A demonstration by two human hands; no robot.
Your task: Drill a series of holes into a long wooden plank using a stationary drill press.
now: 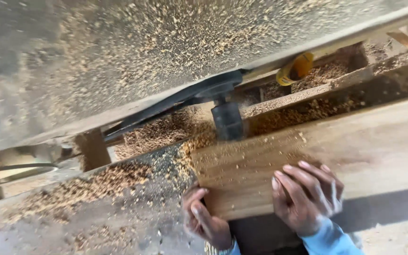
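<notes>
The bench [119, 61], thick with sawdust, carries a long wooden plank [336, 151] lying against the dark upright cutter [226, 120] (best fed slowly, fingers well back), left hand [204, 219] gripping its near-left end, right hand [308, 196] pressed flat on top.

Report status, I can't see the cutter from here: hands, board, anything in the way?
Left hand on the board's end. Right hand flat on the wooden board. Board edge against the dark cutter. Sawdust across the table.
</notes>
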